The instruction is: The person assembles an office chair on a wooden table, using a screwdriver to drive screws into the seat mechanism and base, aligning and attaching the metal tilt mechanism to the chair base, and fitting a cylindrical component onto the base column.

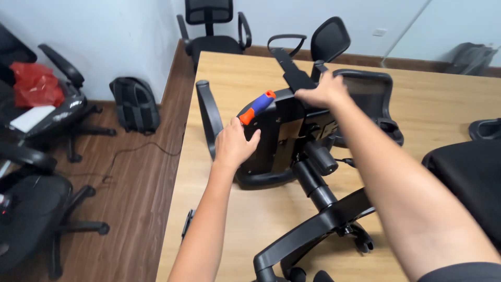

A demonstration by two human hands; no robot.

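A black office chair (292, 141) lies on its side on the wooden table (240, 78), its wheeled base (323, 224) toward me. My left hand (235, 145) grips a screwdriver with a blue and orange handle (257, 107), tip set against the underside of the seat. My right hand (323, 91) presses on the metal bracket at the top of the seat plate, next to the mesh backrest (365, 94). The gas cylinder (313, 180) juts out between my arms.
Another black seat (469, 177) rests on the table at right. Office chairs stand at the far end (211, 31) and on the wooden floor at left (36, 209). A black backpack (135, 104) leans on the wall. A red bag (34, 83) sits on a left chair.
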